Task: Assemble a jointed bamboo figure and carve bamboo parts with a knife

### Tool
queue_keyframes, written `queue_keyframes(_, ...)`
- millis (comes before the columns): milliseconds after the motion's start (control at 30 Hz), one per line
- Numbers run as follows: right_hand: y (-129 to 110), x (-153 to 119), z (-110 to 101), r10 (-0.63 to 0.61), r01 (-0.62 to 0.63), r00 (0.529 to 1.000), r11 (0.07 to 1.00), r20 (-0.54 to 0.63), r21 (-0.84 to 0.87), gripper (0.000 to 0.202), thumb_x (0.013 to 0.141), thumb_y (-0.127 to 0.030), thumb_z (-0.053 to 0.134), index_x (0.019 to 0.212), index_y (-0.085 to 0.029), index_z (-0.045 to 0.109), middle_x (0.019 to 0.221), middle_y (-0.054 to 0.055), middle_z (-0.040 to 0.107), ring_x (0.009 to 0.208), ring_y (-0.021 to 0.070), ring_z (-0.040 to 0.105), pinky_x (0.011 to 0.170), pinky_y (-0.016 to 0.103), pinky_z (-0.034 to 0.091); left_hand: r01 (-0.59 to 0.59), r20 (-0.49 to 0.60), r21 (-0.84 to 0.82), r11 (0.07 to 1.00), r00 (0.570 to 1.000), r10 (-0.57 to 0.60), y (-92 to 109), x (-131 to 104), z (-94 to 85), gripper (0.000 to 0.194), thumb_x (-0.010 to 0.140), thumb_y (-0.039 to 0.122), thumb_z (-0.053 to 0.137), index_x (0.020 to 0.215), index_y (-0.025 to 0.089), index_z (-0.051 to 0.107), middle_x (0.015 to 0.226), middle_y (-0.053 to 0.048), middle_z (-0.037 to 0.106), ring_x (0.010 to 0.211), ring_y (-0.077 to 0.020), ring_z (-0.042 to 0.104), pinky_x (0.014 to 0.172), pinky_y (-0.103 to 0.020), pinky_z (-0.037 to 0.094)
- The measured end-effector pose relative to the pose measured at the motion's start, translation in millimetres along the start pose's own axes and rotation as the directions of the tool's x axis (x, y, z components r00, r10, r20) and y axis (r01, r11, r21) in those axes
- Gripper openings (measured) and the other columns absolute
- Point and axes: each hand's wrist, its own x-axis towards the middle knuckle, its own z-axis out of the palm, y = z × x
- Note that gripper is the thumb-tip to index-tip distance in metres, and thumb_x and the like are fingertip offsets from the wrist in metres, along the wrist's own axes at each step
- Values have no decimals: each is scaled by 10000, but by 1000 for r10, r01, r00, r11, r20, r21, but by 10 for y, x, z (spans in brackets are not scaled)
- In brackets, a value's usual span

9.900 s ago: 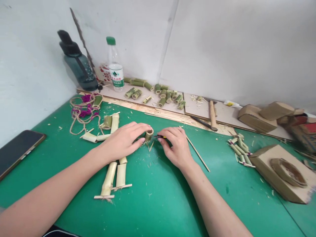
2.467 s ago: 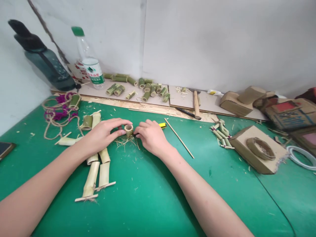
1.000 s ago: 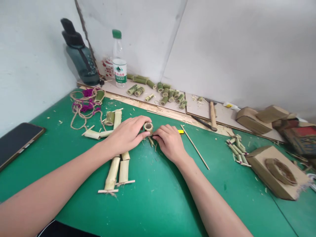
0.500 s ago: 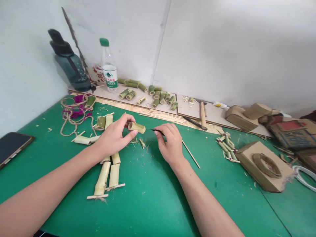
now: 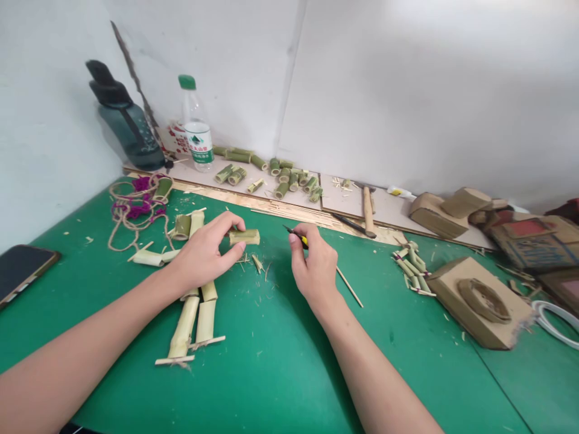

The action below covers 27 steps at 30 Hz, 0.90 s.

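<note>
Between thumb and fingers, my left hand (image 5: 210, 247) grips a short bamboo tube (image 5: 245, 236), held crosswise just above the table. To the right, my right hand (image 5: 313, 259) is closed round a yellow and black craft knife (image 5: 300, 238), whose dark tip points left toward the tube with a gap between them. Under and behind my left forearm lies a jointed bamboo figure (image 5: 185, 325), its legs tied to thin sticks; part of it is hidden by my arm. Bamboo shavings (image 5: 257, 263) lie below the tube. A thin stick (image 5: 350, 288) rests beside my right hand.
Cut bamboo pieces (image 5: 284, 178), a water bottle (image 5: 198, 135) and a dark flask (image 5: 129, 129) stand along the back ledge. A hammer (image 5: 368, 211) lies there too. Twine (image 5: 124, 220) and a phone (image 5: 27, 271) are left; a smaller bamboo figure (image 5: 414, 268) and cardboard block (image 5: 474, 301) are right.
The bamboo tube has turned in my left hand, so its open end no longer faces me. My right hand has tilted the knife, showing more of its yellow handle.
</note>
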Motion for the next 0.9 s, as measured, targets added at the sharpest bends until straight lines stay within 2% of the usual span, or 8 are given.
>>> queue_keyframes(100, -8, 8, -1, 61, -59, 998, 996, 18, -63, 194, 1045, -350, 477, 1100, -234, 621, 913, 50, 764, 790, 237, 690, 678, 314, 388, 36, -31, -16, 999, 999, -37, -19, -5, 6, 226, 914, 325, 575, 1120, 238, 540, 1104, -48, 619, 927, -199, 593, 512, -233, 435)
queue_keyframes(200, 8, 13, 11, 69, -66, 997, 993, 28, -98, 207, 1042, -366, 487, 1079, -235, 643, 918, 53, 769, 824, 248, 692, 690, 317, 390, -1, -65, -1, 1000, 998, 0, -17, -4, 4, 279, 925, 311, 572, 1193, 238, 554, 1134, -55, 630, 1011, -217, 607, 623, -265, 498)
queue_keyframes(300, 27, 11, 25, 35, -32, 999, 996, 35, -82, 217, 1046, -352, 483, 1112, -230, 651, 984, 59, 776, 889, 246, 698, 743, 327, 426, -36, -64, 18, 999, 997, 38, -3, 2, 3, 315, 942, 300, 563, 1251, 240, 550, 1185, -57, 628, 1071, -222, 615, 725, -288, 525)
queue_keyframes(467, 18, 7, 33, -36, 39, 997, 998, 69, -42, 181, 1034, -325, 524, 1081, -228, 669, 1005, 49, 772, 916, 223, 707, 776, 322, 465, -48, 9, 79, 996, 999, 47, -3, 5, 25, 360, 949, 288, 558, 1305, 251, 516, 1215, -54, 633, 1028, -217, 631, 788, -315, 538)
queue_keyframes(667, -3, 7, 44, -96, 95, 988, 995, 121, 12, 163, 1023, -307, 548, 1071, -222, 679, 1023, 50, 773, 952, 223, 710, 817, 326, 495, -96, 30, 107, 990, 995, 93, -40, -1, 60, 411, 955, 276, 568, 1358, 254, 492, 1278, -62, 644, 1128, -237, 633, 955, -368, 526)
queue_keyframes(900, 4, -6, 53, -129, 121, 981, 991, 144, 65, 166, 1021, -312, 559, 1087, -217, 678, 1040, 65, 767, 968, 231, 709, 847, 340, 518, -169, 42, 75, 983, 985, 166, -13, 0, 38, 346, 973, 224, 532, 1319, 234, 545, 1205, -53, 627, 993, -178, 622, 905, -306, 506)
